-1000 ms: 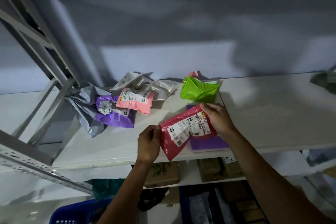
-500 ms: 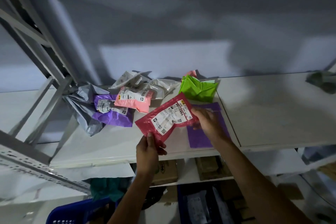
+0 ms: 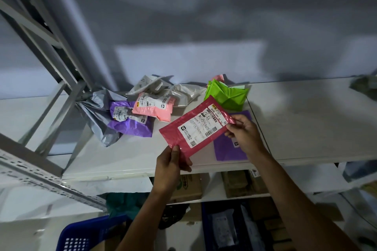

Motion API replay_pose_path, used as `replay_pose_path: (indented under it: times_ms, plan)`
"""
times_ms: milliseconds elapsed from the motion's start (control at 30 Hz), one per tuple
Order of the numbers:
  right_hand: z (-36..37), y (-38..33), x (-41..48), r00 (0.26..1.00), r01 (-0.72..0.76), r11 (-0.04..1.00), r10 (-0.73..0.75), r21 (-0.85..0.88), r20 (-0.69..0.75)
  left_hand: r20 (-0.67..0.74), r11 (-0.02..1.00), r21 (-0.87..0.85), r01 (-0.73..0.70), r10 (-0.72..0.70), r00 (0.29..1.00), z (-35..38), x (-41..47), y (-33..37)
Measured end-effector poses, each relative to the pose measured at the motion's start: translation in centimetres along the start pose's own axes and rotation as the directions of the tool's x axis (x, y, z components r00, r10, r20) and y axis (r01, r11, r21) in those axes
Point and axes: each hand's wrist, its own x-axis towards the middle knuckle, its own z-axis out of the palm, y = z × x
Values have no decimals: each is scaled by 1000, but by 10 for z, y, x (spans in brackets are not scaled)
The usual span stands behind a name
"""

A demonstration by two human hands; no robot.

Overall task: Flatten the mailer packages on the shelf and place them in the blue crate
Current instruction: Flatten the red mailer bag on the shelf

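Item: red mailer (image 3: pixel 195 130), pinched at opposite ends by my left hand (image 3: pixel 170 166) and right hand (image 3: pixel 243 131). Risk, I judge: slick film slips, missing the blue crate (image 3: pixel 70 235).

Red mailer (image 3: pixel 195 130): thin plastic film, slight sheen, finely crinkled.
Label (image 3: pixel 206 122) on it: white paper, matt.
Green mailer (image 3: pixel 226 96), at its 1 o'clock: glossy plastic, sharply creased.
Pink mailer (image 3: pixel 153 108), at 10 o'clock: matt plastic, wrinkled.
Grey mailer (image 3: pixel 100 112), at 9 o'clock: satin plastic, crumpled.
Shelf board (image 3: pixel 306 118): smooth, matt white.
Shelf frame (image 3: pixel 30 169): grey metal, perforated.
Blue crate (image 3: pixel 81 230), at 7 o'clock: plastic.
Box (image 3: pixel 187 187), at 6 o'clock: brown cardboard, matt.
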Motion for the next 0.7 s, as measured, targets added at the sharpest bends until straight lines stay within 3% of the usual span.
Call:
replay_pose_path:
  times_ms: [167,367,533,600,700]
  plan:
    - [1,-6,2,998,50,999,-50,5,-24,76,993,35,116,-119,990,-13,-4,0]
    - [10,-16,3,994,45,999,-41,-31,97,24,970,36,239,-240,971,-42,3,-15]
    - [32,-23,-3,980,-31,999,22,43,199,237,945,-28,327,-311,920,-24,6,0]
    - [36,-22,-9,946,-71,995,47,64,322,274,937,-97,335,-299,914,-19,5,5]
    - [42,-15,-25,859,-106,991,133,-84,494,222,955,-124,271,-240,945,-17,7,5]
